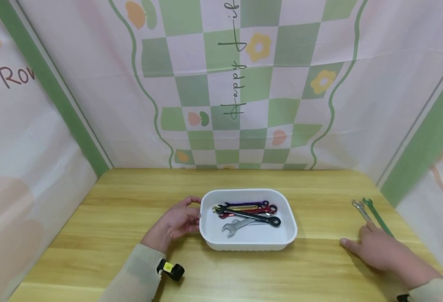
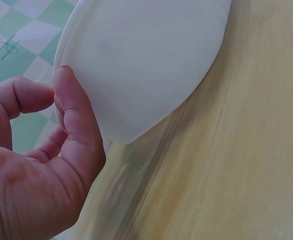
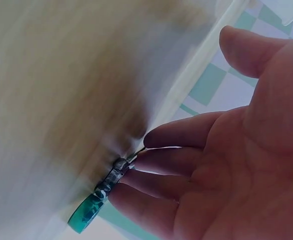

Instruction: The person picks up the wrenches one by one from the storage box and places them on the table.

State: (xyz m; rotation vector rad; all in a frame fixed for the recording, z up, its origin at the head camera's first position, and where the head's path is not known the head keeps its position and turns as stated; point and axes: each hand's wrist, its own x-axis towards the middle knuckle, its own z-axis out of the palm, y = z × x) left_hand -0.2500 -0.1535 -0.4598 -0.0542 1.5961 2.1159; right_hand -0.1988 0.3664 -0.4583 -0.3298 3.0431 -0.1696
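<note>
Both hands are at work, well apart. The right hand (image 1: 379, 247) reaches down to a silver wrench (image 1: 362, 210) and a green wrench (image 1: 379, 219), which lie side by side near the right edge of the counter (image 1: 130, 205). Its fingers are only slightly bent and its thumb stands well away from them; in the right wrist view the fingertips appear to touch the wrench ends, but no firm hold shows. The left hand (image 1: 181, 218) has its fingers bent and grips the left end of the white tray (image 1: 244, 246), one digit laid along the outer wall.

The tray stands upright near the middle of the counter, with a loose pile of wrenches on its floor: a black wrench (image 1: 244, 215) slants across the top, over a red wrench (image 1: 265, 209) and a second silver wrench (image 1: 236, 226), with gold and purple ones behind. Beyond the counter hangs a checked cloth (image 1: 183, 54).

The step in hand seems to be taking up the pair on the right while the tray is steadied. The next move probably calls for bringing the right thumb in against the fingers, securing one or both shafts, and lifting clear without knocking the other wrench aside.
</note>
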